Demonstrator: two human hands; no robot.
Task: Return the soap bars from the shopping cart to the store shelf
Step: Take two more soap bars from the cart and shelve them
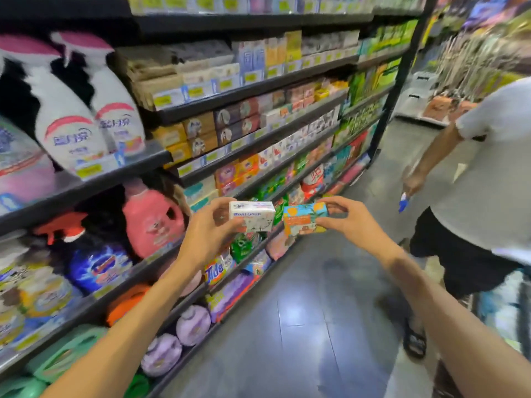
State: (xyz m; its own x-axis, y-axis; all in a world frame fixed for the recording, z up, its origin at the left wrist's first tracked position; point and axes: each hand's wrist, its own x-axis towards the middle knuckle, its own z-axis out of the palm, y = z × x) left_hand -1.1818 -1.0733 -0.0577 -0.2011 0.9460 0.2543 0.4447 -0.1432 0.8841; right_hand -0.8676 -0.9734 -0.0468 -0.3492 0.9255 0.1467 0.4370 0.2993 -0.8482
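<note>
My left hand (209, 228) grips a white soap box (253, 215) with blue "Goat Soap" lettering. Beside it, my right hand (349, 219) pinches an orange and teal soap box (303, 219) by its right end. Both boxes are held up side by side in the aisle, in front of the black store shelf (253, 87), whose middle rows hold several stacked soap boxes (230, 124). The shopping cart is not in view.
Detergent jugs and bottles (152, 219) fill the left and lower shelves. Another person (482, 179) in a white shirt and black shorts stands close on the right. Grey tiled floor (301, 311) runs down the aisle between us.
</note>
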